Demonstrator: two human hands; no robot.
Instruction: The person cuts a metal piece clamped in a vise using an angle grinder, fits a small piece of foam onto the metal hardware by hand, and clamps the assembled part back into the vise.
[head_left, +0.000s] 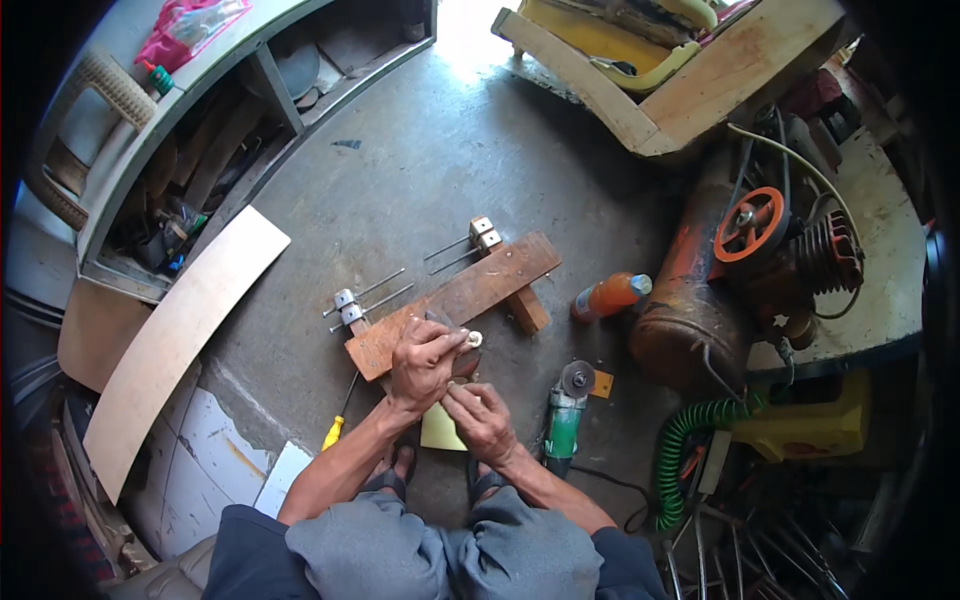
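My left hand (pixel 422 362) is closed on a small pale round piece (pixel 474 340), which pokes out past its fingertips. Just below and to the right, my right hand (pixel 485 422) has its fingers pressed together close to the left wrist; whatever they pinch is hidden. Beyond both hands lies a brown wooden plank (pixel 490 285) with metal brackets (pixel 485 235) and long thin rods along its far side. A dark tool tip shows between the left hand and the plank. Between my feet rests a yellow sheet (pixel 441 430), partly covered by the right hand.
Right of my hands stand a green angle grinder (pixel 563 425) and an orange bottle (pixel 612 297). A yellow-handled screwdriver (pixel 333 433) lies left. Farther right are a rusty compressor (pixel 690 330) and a green coiled hose (pixel 672 460). A pale board (pixel 190 350) leans by the left cabinet (pixel 270 85).
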